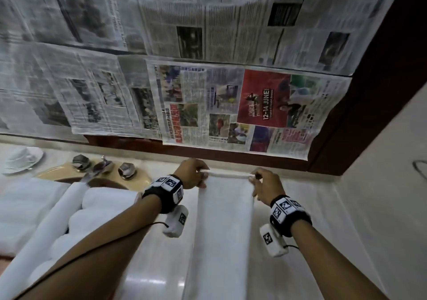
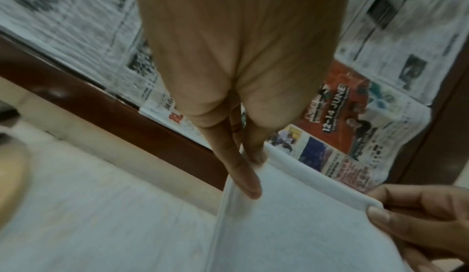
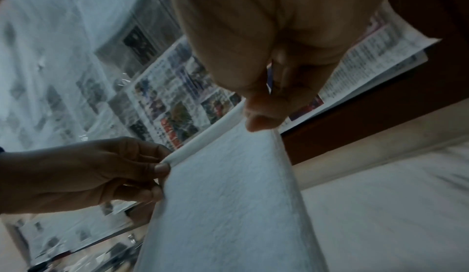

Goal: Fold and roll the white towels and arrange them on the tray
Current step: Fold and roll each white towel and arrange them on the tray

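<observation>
Fingers, left hand (image 1: 193, 172): thumb and fingertips (image 2: 247, 186) pinch the left end of a thin rolled edge at the far end of a long folded white towel (image 1: 223, 225).
Fingers, right hand (image 1: 265, 185): thumb and fingertips (image 3: 264, 119) pinch the right end of the same rolled edge, across the towel's width from the left hand.
Rolled edge (image 1: 227, 174): a narrow first turn of cloth, stretched straight between the two hands, held just above the counter near the back wall.
Towel body: one flat, narrow strip running from the fingers back toward the person, lying on the pale marble counter (image 1: 150, 265); its stitched side hems show in both wrist views.
Wrists: each carries a black band with square-patterned markers and a white camera block (image 1: 175, 221) hanging beneath, a thin cable trailing along the left forearm.
Left of the hands: several rolled white towels (image 1: 76, 216) lie side by side, touching one another; what they rest on is hidden beneath them.
Further left: a beige sink basin (image 1: 138, 179) with a chrome faucet (image 1: 101, 164) and two chrome knobs, and beyond it a white cup and saucer (image 1: 23, 159) on the counter.
Beyond the fingers: sheets of newspaper (image 1: 231, 105) cover the wall above a dark red-brown wooden frame (image 1: 369, 126); one colour page carries a red advertisement reading "12–14 JUNE".
</observation>
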`<state>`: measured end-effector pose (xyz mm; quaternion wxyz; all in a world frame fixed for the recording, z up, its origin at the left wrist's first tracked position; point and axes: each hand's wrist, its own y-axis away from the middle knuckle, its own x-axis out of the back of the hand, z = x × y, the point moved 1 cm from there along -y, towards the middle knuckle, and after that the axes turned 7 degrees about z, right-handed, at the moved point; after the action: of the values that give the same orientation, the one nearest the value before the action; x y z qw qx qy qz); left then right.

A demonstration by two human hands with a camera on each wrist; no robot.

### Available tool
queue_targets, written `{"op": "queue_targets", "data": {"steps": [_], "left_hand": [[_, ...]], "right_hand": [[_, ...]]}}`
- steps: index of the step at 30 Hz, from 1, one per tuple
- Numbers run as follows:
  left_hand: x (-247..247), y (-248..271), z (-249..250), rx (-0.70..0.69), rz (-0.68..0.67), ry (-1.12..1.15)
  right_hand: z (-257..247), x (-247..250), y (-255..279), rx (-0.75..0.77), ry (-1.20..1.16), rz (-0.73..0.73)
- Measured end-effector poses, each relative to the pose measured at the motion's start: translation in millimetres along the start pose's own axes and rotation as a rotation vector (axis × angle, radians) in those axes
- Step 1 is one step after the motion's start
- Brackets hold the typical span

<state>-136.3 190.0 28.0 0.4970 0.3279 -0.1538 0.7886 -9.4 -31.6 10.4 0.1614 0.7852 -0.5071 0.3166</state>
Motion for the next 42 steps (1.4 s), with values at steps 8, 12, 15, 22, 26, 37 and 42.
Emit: {"op": "queue_targets", "data": {"steps": [8, 12, 15, 22, 26, 37, 42], "left_hand": [[-34.9, -115.7, -32.8, 0.037, 0.106, -0.035], [-50.5, -128.9, -55.8, -0.003, 0.143, -0.076], [-60.6, -112.5, -75.8, -0.065, 0.081, -0.126], [-85.9, -44.7, -112.8, -0.218, -0.044, -0.271], [-112.4, -17.4, -132.7, -0.271, -0.124, -0.414], [-162.1, 32.5, -151.7, -0.255, -0.249, -0.608], [-164.3, 6.1, -151.4, -0.238, -0.262, -0.648]], "right_hand": [[30.1, -44.9, -107.5, -0.185, -0.122, -0.023], [54.7, -62.2, -117.5, -0.126, -0.065, -0.047], [70.1, -67.7, -98.6, 0.022, 0.109, -0.073], [97.1, -77.2, -21.8, 0.265, 0.413, -0.143], [126.8, -95.3, 13.4, 0.269, 0.531, -0.215], [135.0, -111.6, 52.1, 0.26, 0.659, -0.575], [139.8, -115.8, 22.9, 0.265, 0.653, -0.573]]}}
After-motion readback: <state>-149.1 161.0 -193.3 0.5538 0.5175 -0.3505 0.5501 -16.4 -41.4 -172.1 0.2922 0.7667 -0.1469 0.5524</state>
